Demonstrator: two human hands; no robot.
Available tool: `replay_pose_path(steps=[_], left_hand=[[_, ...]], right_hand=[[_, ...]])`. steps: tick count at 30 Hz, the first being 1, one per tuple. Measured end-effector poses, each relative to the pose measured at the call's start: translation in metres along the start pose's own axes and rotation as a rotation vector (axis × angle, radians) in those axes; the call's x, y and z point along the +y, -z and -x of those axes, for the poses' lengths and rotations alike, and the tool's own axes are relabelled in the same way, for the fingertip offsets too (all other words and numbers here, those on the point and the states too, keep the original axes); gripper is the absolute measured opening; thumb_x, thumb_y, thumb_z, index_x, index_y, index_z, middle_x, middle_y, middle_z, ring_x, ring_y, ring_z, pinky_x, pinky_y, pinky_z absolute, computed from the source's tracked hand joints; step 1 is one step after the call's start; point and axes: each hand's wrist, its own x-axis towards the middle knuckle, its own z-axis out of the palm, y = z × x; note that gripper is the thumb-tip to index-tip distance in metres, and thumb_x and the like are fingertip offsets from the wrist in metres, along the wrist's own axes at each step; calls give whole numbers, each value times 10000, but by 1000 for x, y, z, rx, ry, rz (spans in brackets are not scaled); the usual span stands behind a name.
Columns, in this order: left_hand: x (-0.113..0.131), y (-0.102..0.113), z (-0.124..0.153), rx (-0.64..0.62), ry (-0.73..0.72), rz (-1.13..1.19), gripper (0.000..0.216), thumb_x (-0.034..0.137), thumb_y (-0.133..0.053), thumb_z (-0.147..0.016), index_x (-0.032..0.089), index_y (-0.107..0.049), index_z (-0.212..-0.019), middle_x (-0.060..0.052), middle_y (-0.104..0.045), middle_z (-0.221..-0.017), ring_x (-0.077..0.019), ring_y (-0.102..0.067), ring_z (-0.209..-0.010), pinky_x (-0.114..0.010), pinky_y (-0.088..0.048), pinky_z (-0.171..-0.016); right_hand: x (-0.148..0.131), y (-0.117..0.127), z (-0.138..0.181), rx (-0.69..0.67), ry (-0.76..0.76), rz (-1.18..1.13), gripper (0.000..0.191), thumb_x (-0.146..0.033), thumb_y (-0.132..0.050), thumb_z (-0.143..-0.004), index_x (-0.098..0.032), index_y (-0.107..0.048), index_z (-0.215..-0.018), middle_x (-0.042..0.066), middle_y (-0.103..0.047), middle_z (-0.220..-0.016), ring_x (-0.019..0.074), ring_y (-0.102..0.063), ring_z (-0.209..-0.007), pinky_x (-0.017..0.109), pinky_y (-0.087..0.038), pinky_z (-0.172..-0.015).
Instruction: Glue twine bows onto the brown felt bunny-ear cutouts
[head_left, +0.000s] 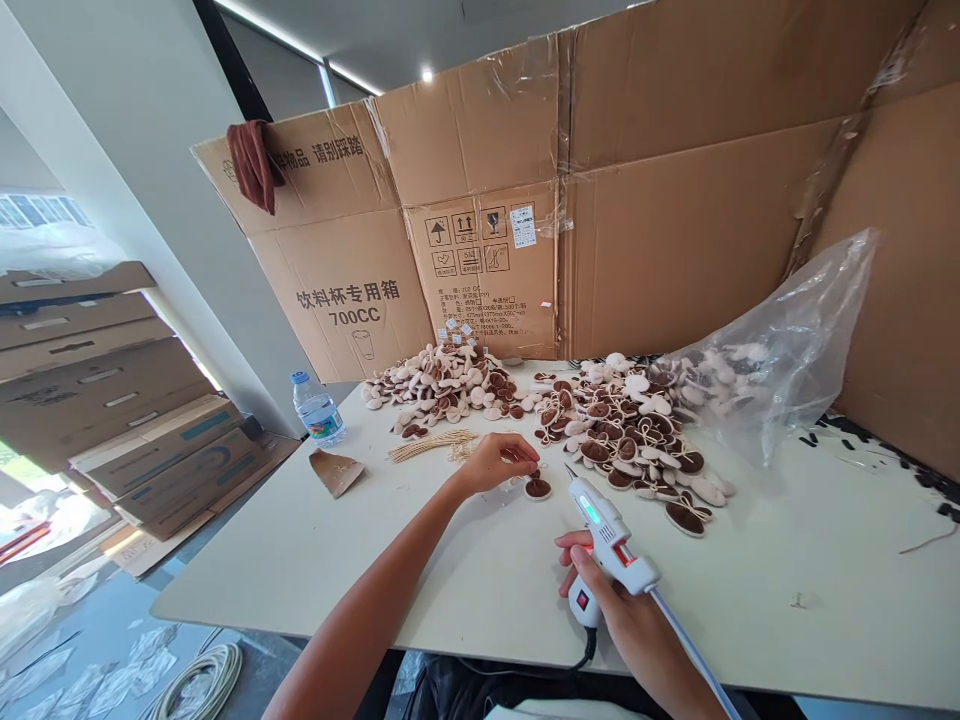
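Note:
My right hand [611, 590] is wrapped round a white glue gun [611, 530], which has a green light on its side and its nozzle pointing up and to the left. My left hand [499, 465] has its fingertips pinched together just above a small brown oval piece with a cream rim [538, 488]. What the fingertips hold, if anything, is too small to make out. To the right of the nozzle lies a heap of similar brown and cream pieces [626, 435], many with cream string bows. Thin cream strings [431, 446] lie in a bundle beyond my left hand.
Another heap of pieces [442, 385] sits at the back. A clear plastic bag [787, 370] holding pale pieces leans at the right. A water bottle [319, 410] and a brown scrap [336, 472] stand at the left. Tall cardboard [480, 150] walls the table's [300, 570] far side.

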Motion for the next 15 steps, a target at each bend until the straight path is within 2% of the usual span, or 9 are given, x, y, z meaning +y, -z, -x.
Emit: replay_pose_path(steps=[4, 10, 15], left_hand=[[0, 1, 0, -1, 6, 69, 288, 407, -808, -776, 160, -752, -911, -69, -769, -894, -170, -722, -812, -286, -577, -761], [-4, 0, -1, 0, 56, 138, 331, 420, -838, -744, 146, -737, -900, -82, -764, -882, -173, -723, -781, -278, -574, -707], [-10, -1, -3, 9, 59, 137, 326, 418, -843, -737, 146, -735, -880, -75, -760, -858, -167, -719, -760, -266, -559, -684]], right_hand=[[0, 0, 1, 16, 16, 1, 447, -606, -639, -907, -218, -715, -1116, 24, -723, -820, 189, -659, -629, 321, -535, -654], [2, 2, 0, -25, -9, 10, 421, -595, -614, -926, -221, -709, -1094, 56, -735, -930, 235, -711, -753, 332, -519, -659], [2, 1, -1, -25, -12, 19, 423, -599, -605, -930, -223, -709, -1093, 51, -733, -916, 228, -701, -740, 331, -512, -668]])
